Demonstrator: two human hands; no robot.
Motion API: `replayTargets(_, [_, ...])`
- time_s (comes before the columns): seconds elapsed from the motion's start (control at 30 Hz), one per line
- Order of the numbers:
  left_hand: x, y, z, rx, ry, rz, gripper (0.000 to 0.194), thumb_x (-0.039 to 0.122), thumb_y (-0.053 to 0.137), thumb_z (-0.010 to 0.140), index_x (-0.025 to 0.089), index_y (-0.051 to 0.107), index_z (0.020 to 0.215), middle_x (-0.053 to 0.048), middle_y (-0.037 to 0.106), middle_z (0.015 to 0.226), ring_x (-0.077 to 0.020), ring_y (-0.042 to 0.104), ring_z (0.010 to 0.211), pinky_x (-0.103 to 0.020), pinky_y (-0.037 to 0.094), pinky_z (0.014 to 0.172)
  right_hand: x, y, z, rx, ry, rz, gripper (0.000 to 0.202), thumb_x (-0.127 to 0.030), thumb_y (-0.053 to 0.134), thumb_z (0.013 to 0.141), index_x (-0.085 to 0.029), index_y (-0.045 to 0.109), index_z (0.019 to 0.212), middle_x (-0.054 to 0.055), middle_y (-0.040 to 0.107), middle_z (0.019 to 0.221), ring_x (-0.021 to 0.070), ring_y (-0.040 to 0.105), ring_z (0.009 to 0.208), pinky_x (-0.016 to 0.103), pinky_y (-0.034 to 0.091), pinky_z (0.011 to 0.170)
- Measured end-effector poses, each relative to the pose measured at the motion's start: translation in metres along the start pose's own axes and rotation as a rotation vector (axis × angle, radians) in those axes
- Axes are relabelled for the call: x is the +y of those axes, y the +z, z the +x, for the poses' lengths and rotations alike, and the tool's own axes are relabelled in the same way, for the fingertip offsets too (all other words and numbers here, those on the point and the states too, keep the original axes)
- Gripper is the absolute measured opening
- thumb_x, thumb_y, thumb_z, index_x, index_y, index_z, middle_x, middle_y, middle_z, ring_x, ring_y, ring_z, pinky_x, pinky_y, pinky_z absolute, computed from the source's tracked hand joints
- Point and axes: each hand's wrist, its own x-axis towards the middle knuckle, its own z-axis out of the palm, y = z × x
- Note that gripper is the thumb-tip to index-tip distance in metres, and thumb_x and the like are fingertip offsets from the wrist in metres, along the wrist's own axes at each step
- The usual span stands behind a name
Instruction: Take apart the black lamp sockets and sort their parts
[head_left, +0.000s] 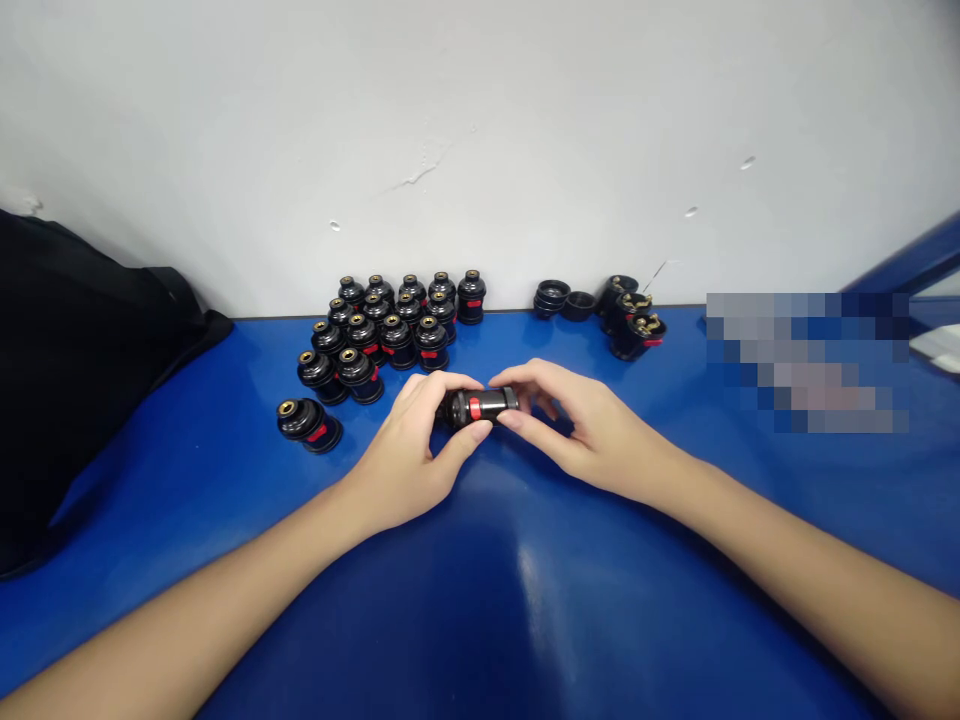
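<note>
A black lamp holder with a red switch lies on its side between my two hands, just over the blue table. My left hand has its fingers and thumb closed around the domed left end. Around the right end, the fingers and thumb of my right hand are closed too. To the left, several similar black lamp holders stand upright in rows, with brass threaded tops and red switches. Nearest to me among them, one lamp holder leans slightly.
Black caps and a black ring stand by the white wall. Beside them, 3 open holder bodies show brass contacts. Black cloth covers the left side of the table. A pixelated patch hides something at right.
</note>
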Motion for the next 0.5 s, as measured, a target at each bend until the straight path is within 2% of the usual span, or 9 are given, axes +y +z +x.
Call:
replayTargets(0.1, [0.0007, -0.0004, -0.0001, 0.0, -0.042, 0.0, 0.023, 0.037, 0.057, 0.109, 0.024, 0.061, 0.128, -0.006, 0.069, 0.121, -0.0243, 0.063, 0.113, -0.041, 0.051, 0.1, 0.0053, 0.0003, -0.0024, 0.032, -0.09, 0.004, 0.036, -0.039, 0.072, 0.101, -0.029, 0.059, 0.133, 0.009, 0.068, 0.118, 0.0239, 0.068, 0.094, 0.038, 0.058, 0.074])
replayTargets(0.2, [0.0006, 0.0001, 0.0004, 0.006, -0.024, -0.008, 0.025, 0.035, 0.061, 0.107, 0.024, 0.06, 0.13, -0.006, 0.069, 0.123, -0.0244, 0.063, 0.114, -0.04, 0.051, 0.101, 0.0052, 0.001, -0.0033, 0.031, -0.053, -0.001, 0.052, -0.043, 0.077, 0.097, -0.03, 0.054, 0.142, 0.011, 0.066, 0.127, 0.0248, 0.069, 0.096, 0.038, 0.058, 0.072])
replayTargets(0.23, [0.0002, 0.0004, 0.0006, 0.008, -0.008, -0.011, 0.026, 0.033, 0.062, 0.106, 0.024, 0.059, 0.13, -0.007, 0.069, 0.125, -0.0244, 0.062, 0.115, -0.04, 0.051, 0.101, 0.0041, 0.0011, -0.003, 0.021, -0.013, 0.006, 0.054, -0.047, 0.076, 0.098, -0.028, 0.053, 0.143, 0.011, 0.068, 0.124, 0.0243, 0.069, 0.093, 0.038, 0.058, 0.071])
replayTargets(0.3, [-0.0008, 0.001, 0.0008, 0.012, 0.023, -0.018, 0.029, 0.028, 0.065, 0.103, 0.024, 0.058, 0.131, -0.007, 0.068, 0.126, -0.0243, 0.062, 0.116, -0.04, 0.05, 0.103, 0.0017, 0.0007, -0.0018, -0.009, 0.076, 0.024, 0.045, -0.05, 0.065, 0.104, -0.025, 0.057, 0.14, 0.008, 0.074, 0.11, 0.022, 0.07, 0.084, 0.037, 0.057, 0.07])
replayTargets(0.37, [-0.0017, 0.0014, 0.0009, 0.017, 0.049, -0.017, 0.03, 0.024, 0.066, 0.102, 0.024, 0.057, 0.131, -0.006, 0.067, 0.127, -0.0243, 0.061, 0.117, -0.04, 0.049, 0.105, 0.0001, 0.0, -0.0006, -0.031, 0.123, 0.03, 0.033, -0.046, 0.055, 0.11, -0.022, 0.064, 0.13, 0.005, 0.076, 0.095, 0.0195, 0.069, 0.076, 0.036, 0.056, 0.071])
replayTargets(0.5, [-0.0017, 0.0013, 0.0005, 0.005, 0.025, 0.0, 0.026, 0.026, 0.065, 0.103, 0.025, 0.058, 0.129, -0.007, 0.068, 0.125, -0.025, 0.06, 0.115, -0.042, 0.049, 0.103, 0.0002, -0.0009, 0.0, 0.013, 0.085, 0.017, 0.026, -0.042, 0.062, 0.106, -0.023, 0.07, 0.121, 0.004, 0.076, 0.093, 0.0188, 0.068, 0.077, 0.033, 0.054, 0.069])
